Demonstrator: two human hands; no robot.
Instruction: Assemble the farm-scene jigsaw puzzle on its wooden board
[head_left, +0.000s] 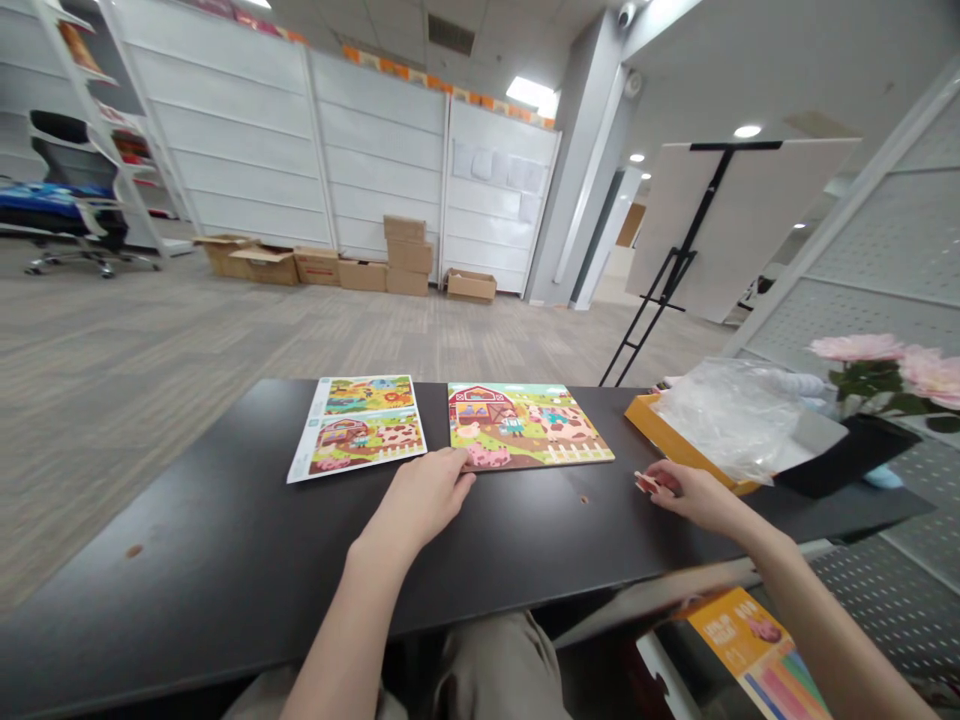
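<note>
A farm-scene jigsaw puzzle point(529, 425) lies on the dark table, with a red barn, a pink pig and a spotted cow on it. My left hand point(427, 495) is at its near left corner, fingers closed on the edge. Right of the puzzle, just above the table, my right hand point(690, 493) pinches a small puzzle piece point(646, 483); the fingers partly cover it. A printed picture sheet point(365, 425) lies left of the puzzle, showing a farm scene below an animal scene.
An orange box point(652, 425) holding clear plastic wrap point(731, 415) stands at the right, beside a black planter point(844, 455) with pink flowers. Below the table edge is another orange box point(757, 645). An easel point(667, 270) and several cardboard boxes point(409, 255) stand beyond the table point(225, 540).
</note>
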